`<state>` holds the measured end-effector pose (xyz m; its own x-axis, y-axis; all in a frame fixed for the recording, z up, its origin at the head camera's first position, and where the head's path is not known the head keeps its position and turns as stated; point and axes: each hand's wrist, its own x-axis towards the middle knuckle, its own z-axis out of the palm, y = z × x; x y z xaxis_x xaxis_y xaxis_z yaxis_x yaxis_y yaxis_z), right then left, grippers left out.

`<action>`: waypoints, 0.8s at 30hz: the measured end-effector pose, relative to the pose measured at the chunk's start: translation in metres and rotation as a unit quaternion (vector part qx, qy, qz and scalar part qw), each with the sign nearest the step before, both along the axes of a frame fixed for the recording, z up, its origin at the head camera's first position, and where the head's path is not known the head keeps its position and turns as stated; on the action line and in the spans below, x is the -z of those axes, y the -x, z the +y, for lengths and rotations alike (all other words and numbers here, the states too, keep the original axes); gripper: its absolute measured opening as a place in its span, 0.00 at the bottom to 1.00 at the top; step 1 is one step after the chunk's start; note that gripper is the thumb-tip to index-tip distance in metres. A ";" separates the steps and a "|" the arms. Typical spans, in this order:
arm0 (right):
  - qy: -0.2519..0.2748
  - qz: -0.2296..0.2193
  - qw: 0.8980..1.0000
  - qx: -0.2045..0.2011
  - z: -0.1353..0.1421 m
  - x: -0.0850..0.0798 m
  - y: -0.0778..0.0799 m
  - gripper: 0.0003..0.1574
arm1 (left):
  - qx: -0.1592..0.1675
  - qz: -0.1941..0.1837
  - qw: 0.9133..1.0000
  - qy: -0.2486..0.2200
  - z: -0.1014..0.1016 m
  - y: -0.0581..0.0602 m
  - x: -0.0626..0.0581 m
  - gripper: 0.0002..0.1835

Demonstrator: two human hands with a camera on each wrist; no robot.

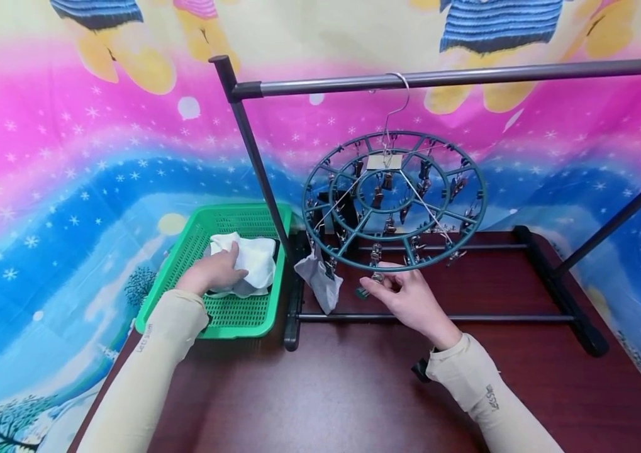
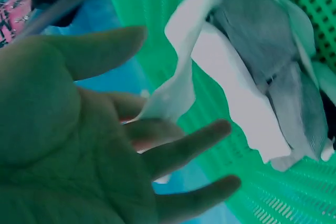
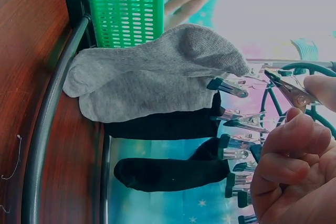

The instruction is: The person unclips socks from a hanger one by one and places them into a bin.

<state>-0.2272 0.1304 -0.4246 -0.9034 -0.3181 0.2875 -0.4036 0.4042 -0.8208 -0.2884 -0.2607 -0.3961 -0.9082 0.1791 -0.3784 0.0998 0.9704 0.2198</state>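
Observation:
My left hand [image 1: 212, 272] reaches into the green basket [image 1: 147, 314] and touches a white sock [image 1: 258, 258]. In the left wrist view its fingers are loosely spread, with white cloth [image 2: 173, 95] behind them. Grey and white socks [image 2: 257, 30] lie beyond in the basket. My right hand [image 1: 413, 302] pinches a metal clip [image 3: 291, 94] at the near edge of the round green clip hanger [image 1: 485, 198]. Grey socks [image 3: 152, 95] hang from clips to the left of that hand. Beside them hang black socks [image 3: 168, 174].
The hanger's hook [image 1: 405, 94] sits over the dark rail [image 1: 479, 75] of a rack. Its left post [image 1: 258, 163] stands between basket and hanger. Lower bars [image 1: 501, 318] cross above the brown table [image 1: 309, 390]. A patterned cloth [image 1: 71, 207] covers the back.

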 end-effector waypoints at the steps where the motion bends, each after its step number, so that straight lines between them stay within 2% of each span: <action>1: -0.002 0.002 1.000 0.000 0.000 0.000 0.000 0.14 | 0.001 -0.010 1.000 0.012 -0.002 0.001 0.000 0.44; 5: -0.003 0.004 1.000 0.001 0.001 0.001 0.000 0.14 | 0.011 -0.052 0.998 0.024 -0.011 0.008 0.002 0.42; 10: 0.001 0.002 1.000 -0.002 0.001 0.002 0.000 0.15 | 0.000 -0.083 0.996 0.028 -0.020 0.015 0.004 0.39; 16: -0.001 0.003 1.000 -0.002 0.002 0.002 0.002 0.16 | 0.000 -0.115 0.991 0.065 -0.026 0.018 0.004 0.16; 21: 0.000 0.004 1.000 -0.001 0.001 0.002 0.003 0.15 | -0.050 -0.129 0.988 0.067 -0.032 0.014 0.006 0.15; 24: 0.002 0.006 1.000 -0.003 0.001 0.002 0.003 0.17 | -0.060 -0.127 0.988 0.069 -0.036 0.013 0.008 0.17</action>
